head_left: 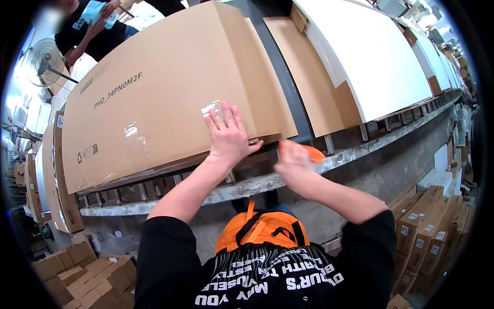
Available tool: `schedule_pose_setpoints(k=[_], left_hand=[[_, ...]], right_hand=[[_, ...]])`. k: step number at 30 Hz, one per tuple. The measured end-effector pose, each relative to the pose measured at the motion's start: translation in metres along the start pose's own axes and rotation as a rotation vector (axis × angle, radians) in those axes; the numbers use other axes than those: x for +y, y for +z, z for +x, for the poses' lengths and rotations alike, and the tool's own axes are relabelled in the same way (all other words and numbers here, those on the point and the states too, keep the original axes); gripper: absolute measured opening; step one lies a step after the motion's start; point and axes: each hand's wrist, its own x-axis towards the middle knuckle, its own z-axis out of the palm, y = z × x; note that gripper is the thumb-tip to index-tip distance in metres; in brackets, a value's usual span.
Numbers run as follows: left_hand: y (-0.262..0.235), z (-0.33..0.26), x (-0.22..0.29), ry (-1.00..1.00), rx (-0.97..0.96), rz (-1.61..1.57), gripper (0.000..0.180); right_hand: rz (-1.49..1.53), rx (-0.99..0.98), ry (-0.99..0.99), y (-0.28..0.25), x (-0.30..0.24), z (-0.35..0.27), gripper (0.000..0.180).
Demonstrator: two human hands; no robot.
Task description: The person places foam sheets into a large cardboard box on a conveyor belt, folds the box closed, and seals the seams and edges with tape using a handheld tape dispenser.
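Observation:
A large, flat brown cardboard carton lies across the roller conveyor before me, with dark printing and shiny patches of clear tape on its top. My left hand is spread on the carton near its close right corner, fingers apart and the thumb by the edge. Just to the right of that corner, my right hand is closed around an orange tool. Motion smears both hand and tool, so its exact kind is unclear. The carton's right side flap slopes down toward the conveyor.
Farther right on the conveyor, a white panel lies in an opened carton. Flat cartons are stacked at lower right; cardboard pieces lie at lower left. Beyond the carton stand another person and a fan.

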Motion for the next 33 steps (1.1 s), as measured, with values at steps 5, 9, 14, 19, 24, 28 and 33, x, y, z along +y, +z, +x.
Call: schedule_pose_setpoints(k=[5,9,14,19,24,28,33], left_hand=[[0.005,-0.011,0.006,-0.002,0.124,-0.120,0.103],[-0.038,-0.004,-0.037,0.019,-0.167,-0.549,0.092],[-0.013,-0.019,-0.134,-0.532,-0.133,-0.352,0.085],[-0.021,-0.029,-0.122,-0.559,-0.304,-0.162,0.096],[-0.025,-0.034,-0.125,-0.576,-0.289,-0.254,0.099],[-0.022,-0.026,-0.132,-0.538,-0.120,-0.321,0.095],[-0.014,-0.063,-0.125,-0.590,-0.042,-0.291,0.087]], right_hand=[[0.918,0.123,0.448,-0.064,0.051,-0.026,0.049],[1.612,0.483,0.402,-0.096,0.077,0.088,0.060],[1.800,0.228,0.240,-0.046,0.094,0.259,0.052],[1.115,0.450,0.210,0.013,0.143,0.429,0.049],[0.452,0.271,0.290,0.018,0.218,0.550,0.061],[0.549,0.276,0.319,0.025,0.287,0.600,0.066],[0.464,0.357,0.081,0.094,0.294,0.651,0.065]])
